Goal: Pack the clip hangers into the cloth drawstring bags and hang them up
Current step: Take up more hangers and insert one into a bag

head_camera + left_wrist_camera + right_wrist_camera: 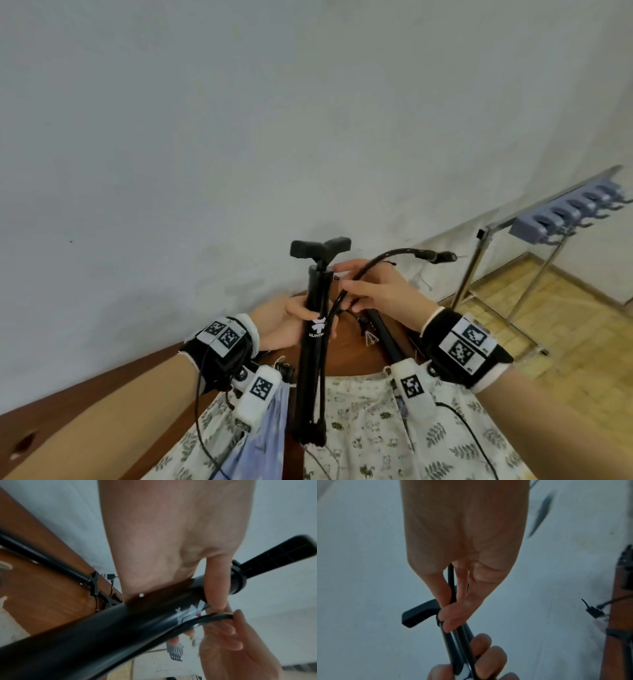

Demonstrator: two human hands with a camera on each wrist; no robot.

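Observation:
A black floor pump (315,346) with a T-handle (320,247) stands upright over the table. My left hand (291,320) grips its barrel just below the top; the left wrist view shows the fingers curled round the barrel (102,628). My right hand (373,291) pinches the pump's black hose (387,258) beside the barrel, and in the right wrist view the hose (451,581) runs between thumb and fingers. Printed cloth bags (363,428) lie flat under the pump's foot. I see no clip hangers.
A second black pump (383,329) lies on the brown table (102,411) behind my hands. A blue cloth (270,431) lies left of the printed bags. A grey hook rack (565,212) on a metal stand is at the right, over yellow parquet. A white wall is close ahead.

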